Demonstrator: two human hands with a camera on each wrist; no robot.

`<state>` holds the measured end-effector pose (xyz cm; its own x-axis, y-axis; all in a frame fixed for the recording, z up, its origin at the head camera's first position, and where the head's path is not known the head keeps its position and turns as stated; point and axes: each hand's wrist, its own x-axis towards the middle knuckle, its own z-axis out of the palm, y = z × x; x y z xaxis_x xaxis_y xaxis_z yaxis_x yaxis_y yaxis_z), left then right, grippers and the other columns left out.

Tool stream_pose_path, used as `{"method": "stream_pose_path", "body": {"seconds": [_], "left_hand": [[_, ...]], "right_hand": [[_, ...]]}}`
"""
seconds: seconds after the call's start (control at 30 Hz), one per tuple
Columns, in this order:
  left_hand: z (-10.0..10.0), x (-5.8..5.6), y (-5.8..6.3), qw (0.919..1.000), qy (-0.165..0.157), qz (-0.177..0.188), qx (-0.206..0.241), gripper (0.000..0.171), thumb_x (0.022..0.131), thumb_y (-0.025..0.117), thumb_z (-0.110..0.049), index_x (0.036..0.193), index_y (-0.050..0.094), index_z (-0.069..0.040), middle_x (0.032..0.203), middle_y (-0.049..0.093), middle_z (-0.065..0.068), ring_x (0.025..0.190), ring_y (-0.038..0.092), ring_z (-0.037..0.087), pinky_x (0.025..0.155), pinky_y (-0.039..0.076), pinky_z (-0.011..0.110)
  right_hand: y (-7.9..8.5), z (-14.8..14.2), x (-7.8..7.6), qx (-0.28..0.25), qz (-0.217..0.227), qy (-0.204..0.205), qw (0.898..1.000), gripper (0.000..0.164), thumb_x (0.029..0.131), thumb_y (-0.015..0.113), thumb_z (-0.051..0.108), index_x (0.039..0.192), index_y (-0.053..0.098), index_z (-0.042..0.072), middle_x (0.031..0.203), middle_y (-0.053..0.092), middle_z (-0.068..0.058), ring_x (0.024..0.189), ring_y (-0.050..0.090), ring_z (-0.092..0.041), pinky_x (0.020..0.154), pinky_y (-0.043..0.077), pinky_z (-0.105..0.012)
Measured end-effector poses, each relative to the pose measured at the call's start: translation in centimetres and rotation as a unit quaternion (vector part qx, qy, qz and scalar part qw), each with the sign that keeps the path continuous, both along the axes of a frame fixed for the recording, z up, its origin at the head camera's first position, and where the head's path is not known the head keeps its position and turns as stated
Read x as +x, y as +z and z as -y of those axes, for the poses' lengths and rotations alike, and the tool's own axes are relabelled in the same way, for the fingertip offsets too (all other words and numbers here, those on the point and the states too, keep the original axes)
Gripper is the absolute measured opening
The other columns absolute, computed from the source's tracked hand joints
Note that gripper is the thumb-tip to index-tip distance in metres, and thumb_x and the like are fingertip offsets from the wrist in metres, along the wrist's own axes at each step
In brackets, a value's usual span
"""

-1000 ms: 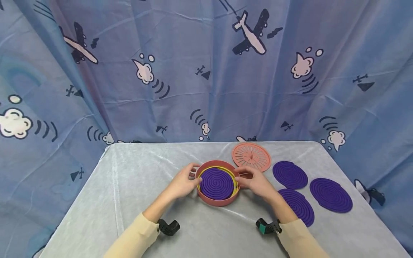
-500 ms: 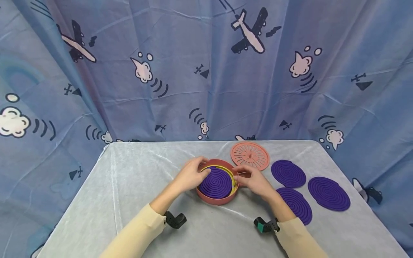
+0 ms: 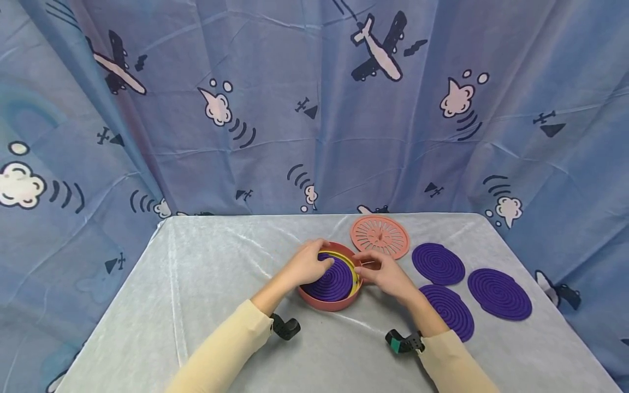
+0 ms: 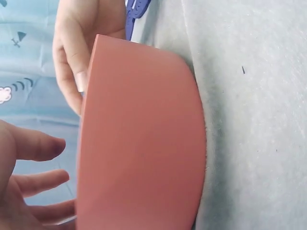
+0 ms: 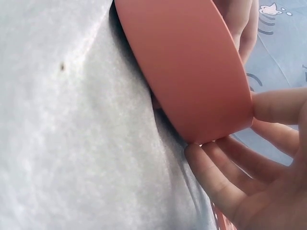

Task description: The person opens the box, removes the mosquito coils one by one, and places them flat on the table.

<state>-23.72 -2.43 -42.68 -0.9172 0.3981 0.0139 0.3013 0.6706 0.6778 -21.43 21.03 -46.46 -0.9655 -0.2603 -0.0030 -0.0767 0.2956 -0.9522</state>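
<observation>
A round reddish container stands on the table with a yellow ring inside it. Within the ring lies a purple spiral-patterned disc. My left hand hovers over the container's left side, its fingers loosely extended above the disc. In the left wrist view, the left hand's fingertips are beside the rim. My right hand holds the container's right side. The right wrist view shows the right hand's thumb at the rim and its fingertips against the outer wall.
A slotted coral lid-like disc lies behind the container. To the right are three more purple spiral discs, one at the back, one far right and one nearer, beside my right forearm. A curtain hangs behind the table.
My left hand has left the container's left rim and moved rightward over the disc. My right hand has stayed on the right side.
</observation>
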Motion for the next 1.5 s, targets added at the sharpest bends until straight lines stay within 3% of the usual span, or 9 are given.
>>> {"method": "stream_pose_path", "body": {"seconds": [0.23,0.53,0.9,1.0,1.23,1.5], "left_hand": [[-0.4,-0.1,-1.0,0.9997,0.001,0.001,-0.024,0.043,0.098,0.065,-0.022,0.136,0.058,-0.004,0.133,0.059,0.018,0.127,0.053,0.034,0.107,0.043,0.051],[-0.6,0.1,-0.8,0.9995,-0.006,-0.003,-0.032,0.042,0.097,0.068,-0.019,0.135,0.058,-0.004,0.132,0.063,0.016,0.125,0.056,0.032,0.106,0.045,0.049],[-0.2,0.0,-1.1,0.9987,-0.006,-0.027,0.042,0.037,0.092,0.073,-0.011,0.127,0.064,-0.004,0.127,0.063,0.016,0.122,0.057,0.033,0.105,0.045,0.050],[0.1,-0.2,-1.2,0.9983,-0.005,-0.018,0.056,0.035,0.089,0.075,-0.009,0.122,0.067,-0.005,0.124,0.065,0.015,0.120,0.058,0.032,0.104,0.046,0.048],[0.6,-0.3,-1.2,0.9972,-0.037,0.013,0.064,0.030,0.088,0.076,-0.008,0.117,0.071,-0.008,0.126,0.067,0.014,0.120,0.059,0.029,0.105,0.046,0.047],[1.0,-0.5,-1.1,0.9896,-0.026,0.064,0.126,0.022,0.089,0.074,-0.007,0.111,0.075,-0.011,0.126,0.067,0.010,0.115,0.058,0.025,0.104,0.045,0.045]], "right_hand": [[0.2,0.1,0.1,-0.006,0.004,-0.003,1.000,0.034,0.095,0.071,0.007,0.127,0.064,-0.002,0.120,0.065,-0.024,0.103,0.065,-0.028,0.080,0.060,-0.032],[0.1,-0.1,0.2,-0.007,0.005,-0.003,1.000,0.035,0.095,0.072,0.010,0.127,0.064,-0.002,0.119,0.065,-0.024,0.103,0.065,-0.028,0.080,0.060,-0.034],[0.0,0.1,0.2,-0.007,0.005,-0.002,1.000,0.035,0.094,0.072,0.010,0.126,0.064,-0.002,0.115,0.068,-0.020,0.100,0.067,-0.027,0.078,0.060,-0.032],[0.0,0.0,0.2,-0.005,0.003,-0.004,1.000,0.035,0.094,0.072,0.010,0.126,0.064,-0.002,0.115,0.068,-0.020,0.101,0.066,-0.027,0.079,0.060,-0.032],[0.0,0.2,0.3,-0.004,0.004,-0.008,1.000,0.035,0.094,0.072,0.009,0.126,0.064,-0.002,0.116,0.067,-0.020,0.101,0.066,-0.027,0.080,0.060,-0.031],[0.1,0.0,0.2,-0.005,-0.001,0.000,1.000,0.037,0.095,0.072,0.010,0.128,0.063,-0.003,0.117,0.067,-0.022,0.102,0.066,-0.027,0.080,0.060,-0.031]]}}
